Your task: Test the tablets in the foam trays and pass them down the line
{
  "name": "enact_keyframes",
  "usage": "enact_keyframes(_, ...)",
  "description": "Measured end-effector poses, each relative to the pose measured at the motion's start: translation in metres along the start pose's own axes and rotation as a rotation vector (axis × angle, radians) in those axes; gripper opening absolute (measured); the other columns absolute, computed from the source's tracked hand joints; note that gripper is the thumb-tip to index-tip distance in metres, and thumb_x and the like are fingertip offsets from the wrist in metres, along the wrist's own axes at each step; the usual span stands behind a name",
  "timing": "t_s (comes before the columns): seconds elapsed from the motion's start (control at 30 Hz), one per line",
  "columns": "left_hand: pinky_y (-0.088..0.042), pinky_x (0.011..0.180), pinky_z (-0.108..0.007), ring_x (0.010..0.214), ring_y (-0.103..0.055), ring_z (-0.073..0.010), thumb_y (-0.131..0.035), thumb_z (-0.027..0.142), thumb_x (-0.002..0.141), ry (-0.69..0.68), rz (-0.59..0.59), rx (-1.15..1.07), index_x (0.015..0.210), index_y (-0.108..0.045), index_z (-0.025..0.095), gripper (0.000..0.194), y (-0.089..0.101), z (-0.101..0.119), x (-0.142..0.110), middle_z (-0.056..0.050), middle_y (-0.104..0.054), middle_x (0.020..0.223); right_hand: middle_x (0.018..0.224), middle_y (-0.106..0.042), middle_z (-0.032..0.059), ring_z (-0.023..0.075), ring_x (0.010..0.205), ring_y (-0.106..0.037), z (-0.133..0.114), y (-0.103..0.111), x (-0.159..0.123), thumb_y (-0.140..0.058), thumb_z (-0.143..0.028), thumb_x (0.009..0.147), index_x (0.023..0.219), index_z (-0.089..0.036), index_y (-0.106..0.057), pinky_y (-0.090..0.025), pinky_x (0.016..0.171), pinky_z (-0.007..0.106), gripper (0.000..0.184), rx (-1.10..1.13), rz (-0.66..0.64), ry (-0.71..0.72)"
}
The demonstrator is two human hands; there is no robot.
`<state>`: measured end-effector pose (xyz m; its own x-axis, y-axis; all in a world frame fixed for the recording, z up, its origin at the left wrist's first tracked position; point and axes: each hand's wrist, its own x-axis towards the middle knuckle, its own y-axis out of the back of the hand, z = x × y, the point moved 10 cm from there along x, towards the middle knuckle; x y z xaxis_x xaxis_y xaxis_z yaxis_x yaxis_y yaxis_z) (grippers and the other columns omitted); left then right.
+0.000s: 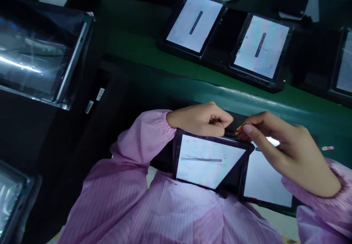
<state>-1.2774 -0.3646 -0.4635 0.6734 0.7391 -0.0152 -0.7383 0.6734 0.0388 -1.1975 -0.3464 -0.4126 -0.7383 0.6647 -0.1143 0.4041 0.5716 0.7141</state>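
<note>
A loose lilac-pink garment (181,214), finely striped; its full sleeves (137,141) end in gathered cuffs (169,121).

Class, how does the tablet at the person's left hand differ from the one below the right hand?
The left-hand tablet is tipped up; the right-hand tablet lies flatter. The left hand overlaps the left-hand tablet's upper edge; the right hand partly hides the right-hand tablet. Both are lit up and dark-rimmed.
</note>
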Motion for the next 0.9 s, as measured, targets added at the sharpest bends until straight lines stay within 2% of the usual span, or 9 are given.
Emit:
enact_keyframes(0.1, -0.039, 0.053, -0.020, 0.060, -0.056, -0.0078, -0.060, 0.019, 0.084, 0.106, 0.133, -0.147, 0.071, -0.048, 0.017, 0.018, 0.013, -0.011, -0.025, 0.002, -0.058, 0.066, 0.069, -0.069, -0.0027, 0.0092, 0.057, -0.065, -0.008, -0.014, 0.009, -0.052, -0.030, 0.097, 0.092, -0.022, -0.059, -0.045, 0.048, 0.017, 0.012, 0.032, -0.057, 0.024)
enact_keyframes(0.17, -0.045, 0.057, -0.020, 0.067, -0.064, -0.0103, -0.063, 0.023, 0.086, 0.151, 0.275, -0.199, 0.078, -0.054, 0.015, 0.015, 0.019, -0.016, -0.045, -0.003, -0.066, 0.075, 0.068, -0.068, -0.0020, 0.0082, 0.052, -0.061, -0.016, -0.025, 0.016, -0.050, -0.031, 0.098, 0.092, -0.020, -0.059, -0.042, 0.046, 0.018, 0.016, 0.056, -0.101, 0.049)
enact_keyframes(0.3, -0.042, 0.051, -0.018, 0.059, -0.060, -0.0084, -0.065, 0.028, 0.086, 0.129, 0.665, -0.235, 0.077, -0.054, 0.015, 0.019, 0.028, -0.023, -0.077, -0.001, -0.063, 0.069, 0.062, -0.063, -0.0040, 0.0047, 0.043, -0.050, -0.031, -0.041, 0.027, -0.049, -0.028, 0.098, 0.090, -0.018, -0.059, -0.036, 0.044, 0.018, 0.016, 0.070, -0.132, 0.127)
enact_keyframes(0.4, -0.036, 0.046, -0.018, 0.052, -0.054, -0.0063, -0.066, 0.030, 0.084, 0.102, 0.846, -0.243, 0.073, -0.051, 0.016, 0.024, 0.028, -0.028, -0.087, 0.003, -0.057, 0.063, 0.057, -0.056, -0.0062, 0.0041, 0.043, -0.045, -0.036, -0.046, 0.031, -0.051, -0.023, 0.096, 0.088, -0.017, -0.058, -0.033, 0.045, 0.018, 0.013, 0.048, -0.114, 0.172)
enact_keyframes(0.47, -0.034, 0.046, -0.018, 0.051, -0.054, -0.0060, -0.066, 0.029, 0.084, 0.094, 0.892, -0.254, 0.071, -0.050, 0.016, 0.024, 0.027, -0.030, -0.087, 0.003, -0.056, 0.062, 0.057, -0.054, -0.0065, 0.0042, 0.044, -0.045, -0.037, -0.048, 0.032, -0.051, -0.021, 0.096, 0.088, -0.018, -0.058, -0.033, 0.046, 0.018, 0.011, 0.037, -0.111, 0.183)
enact_keyframes(0.63, -0.033, 0.045, -0.018, 0.049, -0.051, -0.0056, -0.066, 0.027, 0.082, 0.112, 0.917, -0.282, 0.070, -0.049, 0.017, 0.023, 0.026, -0.036, -0.086, 0.004, -0.054, 0.060, 0.056, -0.051, -0.0074, 0.0036, 0.044, -0.042, -0.039, -0.050, 0.032, -0.051, -0.018, 0.095, 0.087, -0.018, -0.057, -0.032, 0.047, 0.017, 0.010, 0.024, -0.113, 0.216)
enact_keyframes(0.9, -0.036, 0.048, -0.020, 0.052, -0.051, -0.0068, -0.066, 0.024, 0.079, 0.109, 0.951, -0.335, 0.067, -0.048, 0.018, 0.023, 0.026, -0.042, -0.088, 0.003, -0.054, 0.062, 0.059, -0.048, -0.0071, 0.0034, 0.047, -0.043, -0.046, -0.061, 0.032, -0.049, -0.012, 0.094, 0.082, -0.018, -0.053, -0.032, 0.048, 0.017, 0.014, 0.018, -0.215, 0.276)
